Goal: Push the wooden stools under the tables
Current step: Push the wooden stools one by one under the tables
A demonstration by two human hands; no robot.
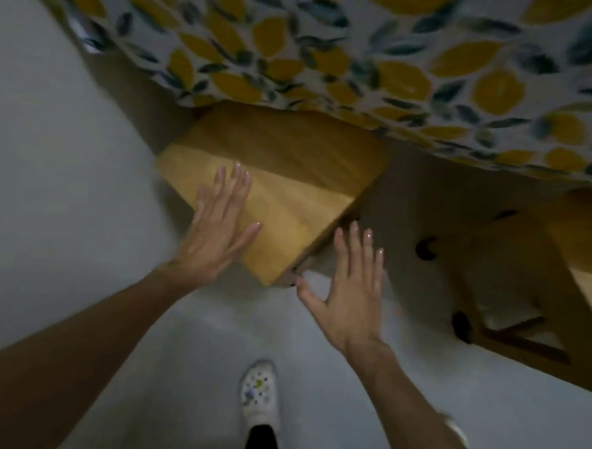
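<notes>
both bare arms outstretched, left hand point(219, 230) and right hand point(348, 289) flat, palms down, fingers spread

Cloth point(382, 53): pale, printed with yellow lemons and dark blue-green leaves; fills the top of the view, its lower hem running from upper left down to the right edge.
Cloth sharpness: blurred, so the print's finer detail cannot be told.
Floor point(67, 178): plain grey, smooth, darker in the shade below the cloth's hem.
Shoe point(260, 390): 1 white clog on the floor at bottom centre, toe toward the cloth, small coloured charms on its upper.
Trouser leg point(264, 444): black, rising from the shoe's heel to the bottom edge.
</notes>
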